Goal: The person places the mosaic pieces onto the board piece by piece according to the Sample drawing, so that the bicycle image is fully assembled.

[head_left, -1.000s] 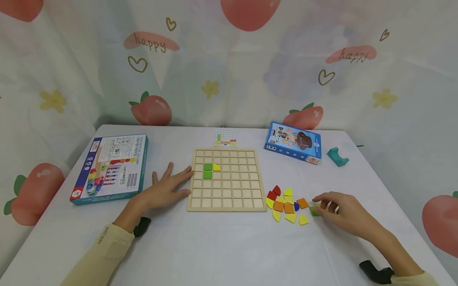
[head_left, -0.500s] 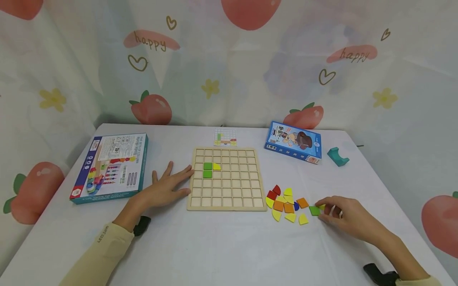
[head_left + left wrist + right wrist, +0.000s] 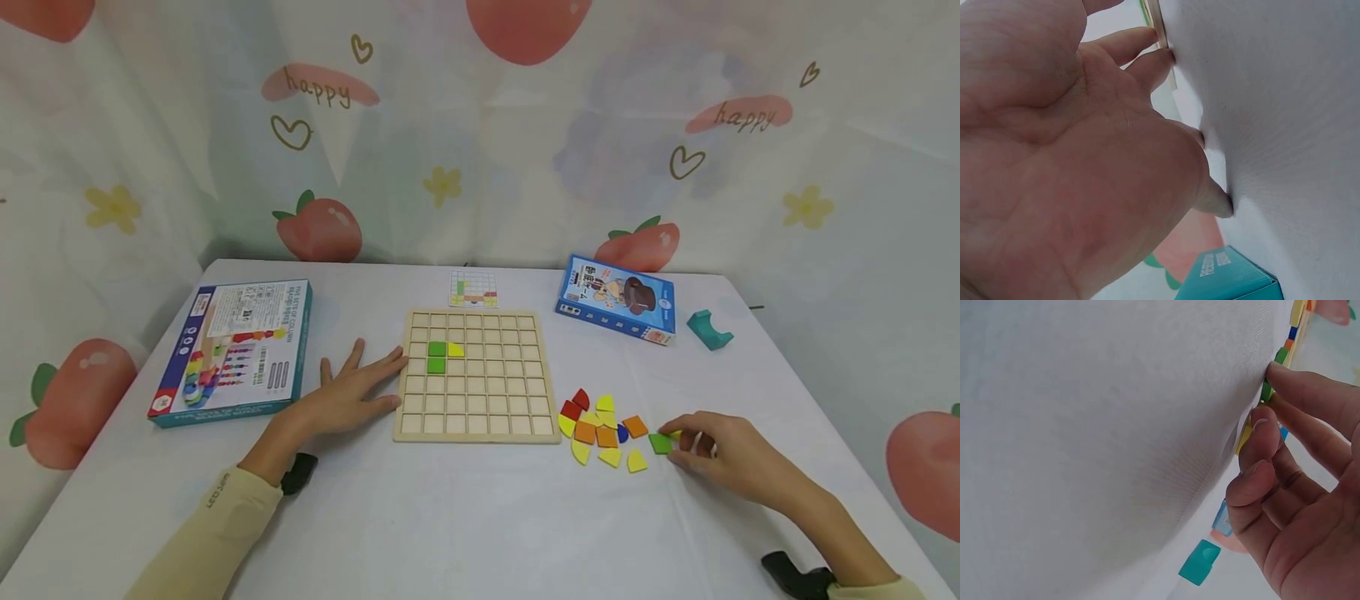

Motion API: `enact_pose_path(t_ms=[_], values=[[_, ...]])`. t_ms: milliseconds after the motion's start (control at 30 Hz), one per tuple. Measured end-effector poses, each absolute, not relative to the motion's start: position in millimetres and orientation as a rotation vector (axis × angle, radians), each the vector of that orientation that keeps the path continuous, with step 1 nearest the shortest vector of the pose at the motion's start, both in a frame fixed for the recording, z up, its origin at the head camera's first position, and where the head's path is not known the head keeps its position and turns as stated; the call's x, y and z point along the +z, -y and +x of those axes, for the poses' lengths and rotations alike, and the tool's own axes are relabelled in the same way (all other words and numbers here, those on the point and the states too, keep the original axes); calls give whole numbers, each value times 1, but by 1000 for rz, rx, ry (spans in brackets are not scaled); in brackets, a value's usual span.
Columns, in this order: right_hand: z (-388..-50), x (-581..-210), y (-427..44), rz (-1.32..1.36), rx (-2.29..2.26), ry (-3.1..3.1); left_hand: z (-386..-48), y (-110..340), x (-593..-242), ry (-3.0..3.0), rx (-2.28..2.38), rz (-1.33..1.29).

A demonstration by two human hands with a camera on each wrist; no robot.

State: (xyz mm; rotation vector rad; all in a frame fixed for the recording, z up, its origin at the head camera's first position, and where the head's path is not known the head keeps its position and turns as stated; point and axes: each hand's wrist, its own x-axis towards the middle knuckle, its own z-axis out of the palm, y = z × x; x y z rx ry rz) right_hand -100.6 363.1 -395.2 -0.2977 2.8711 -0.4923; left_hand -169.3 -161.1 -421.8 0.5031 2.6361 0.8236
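In the head view, my left hand (image 3: 348, 396) lies spread on the table, its fingertips touching the left edge of the wooden grid board (image 3: 472, 439). Two green squares (image 3: 437, 365) and a yellow quarter-circle (image 3: 455, 350) sit in the board's cells. To the right, my right hand (image 3: 727, 450) pinches a green square tile (image 3: 661, 443) between thumb and index finger, low at the tabletop. In the right wrist view the green tile (image 3: 1266, 390) shows between those fingertips, the other fingers curled. A yellow piece (image 3: 1244, 436) lies beyond it, partly hidden by the fingers.
Several loose tiles, such as an orange square (image 3: 585, 432), lie right of the board. Behind it is a small pattern card (image 3: 473, 289). A large box (image 3: 228, 350) stands left, a blue box (image 3: 615, 298) back right, and a teal arched block (image 3: 708, 330) beside it.
My right hand has shifted slightly right and down, uncovering more of the green tile. Since half a second ago both hands have stayed about the same; the left has not moved.
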Motion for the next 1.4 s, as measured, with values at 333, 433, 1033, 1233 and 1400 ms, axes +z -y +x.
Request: enact_pose_path(t_ms=[333, 433, 1033, 1233, 1400], values=[[-100, -393, -362, -331, -485, -2867, -169, 161, -421, -2644, 830, 505], [-100, -393, -362, -341, -484, -2862, -169, 161, -421, -2643, 832, 507], [-105, -386, -356, -406, -480, -2948, -170, 161, -424, -2637, 819, 508], [-110, -383, -340, -414, -503, -2943, -169, 162, -424, -2632, 825, 515], [-115, -381, -322, -416, -528, -2941, -170, 161, -423, -2636, 823, 513]])
